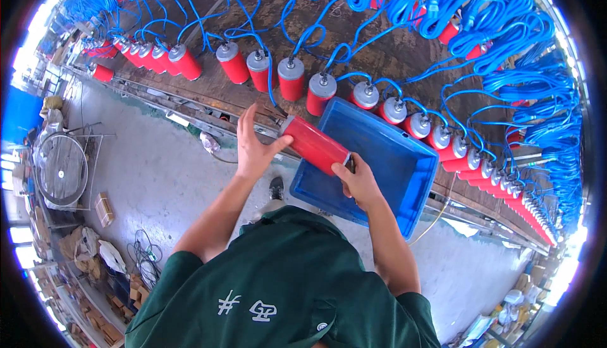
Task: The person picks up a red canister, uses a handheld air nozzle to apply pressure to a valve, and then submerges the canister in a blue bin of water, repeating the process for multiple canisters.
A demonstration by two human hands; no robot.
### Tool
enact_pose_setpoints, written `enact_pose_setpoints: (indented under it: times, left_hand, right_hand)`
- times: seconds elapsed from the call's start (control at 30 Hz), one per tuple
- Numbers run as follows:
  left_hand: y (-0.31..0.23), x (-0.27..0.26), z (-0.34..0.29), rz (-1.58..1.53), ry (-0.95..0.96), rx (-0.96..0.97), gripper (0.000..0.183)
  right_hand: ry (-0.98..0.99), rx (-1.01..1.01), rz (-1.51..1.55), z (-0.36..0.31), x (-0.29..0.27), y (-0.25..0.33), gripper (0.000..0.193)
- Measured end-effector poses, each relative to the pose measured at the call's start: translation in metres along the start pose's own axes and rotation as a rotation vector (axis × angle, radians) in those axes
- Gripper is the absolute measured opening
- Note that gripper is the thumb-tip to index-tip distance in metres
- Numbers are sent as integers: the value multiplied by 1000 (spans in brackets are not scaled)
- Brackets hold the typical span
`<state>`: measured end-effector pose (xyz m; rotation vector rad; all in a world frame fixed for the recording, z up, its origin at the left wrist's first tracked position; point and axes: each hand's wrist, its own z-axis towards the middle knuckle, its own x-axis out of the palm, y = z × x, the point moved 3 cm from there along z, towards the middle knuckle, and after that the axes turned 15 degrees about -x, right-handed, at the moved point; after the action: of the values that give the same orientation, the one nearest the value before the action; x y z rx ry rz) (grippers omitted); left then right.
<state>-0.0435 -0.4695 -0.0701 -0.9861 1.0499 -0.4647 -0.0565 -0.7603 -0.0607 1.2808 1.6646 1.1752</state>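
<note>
A red cylinder with a grey end lies tilted across my hands, above the near edge of the workbench. My right hand is closed round its lower right end, where a small dark part shows by the fingers. My left hand has its fingers stretched apart beside the grey end, and its thumb appears to touch the cylinder's side. A blue cable runs down toward that grey end. Just right of the cylinder, a blue plastic tray juts over the bench edge, partly under my right hand.
Along the dark bench top stand several more red cylinders with grey caps, each on a blue cable. Coiled blue cables pile up at the back and right. A round metal frame and a small carton are on the left floor.
</note>
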Motion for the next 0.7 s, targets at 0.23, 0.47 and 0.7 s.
enact_pose_setpoints:
  times: [0.23, 0.47, 0.7]
  left_hand:
    - [2, 41, -9, -718, 797, -882, 79]
    - [-45, 32, 22, -690, 574, -467, 78]
    - [-74, -85, 87, -398, 208, -177, 65]
  right_hand:
    - [11, -200, -341, -4, 7, 10, 78]
    - [-13, -247, -457, 0, 9, 2, 80]
    - [-253, -92, -170, -25, -12, 37, 43]
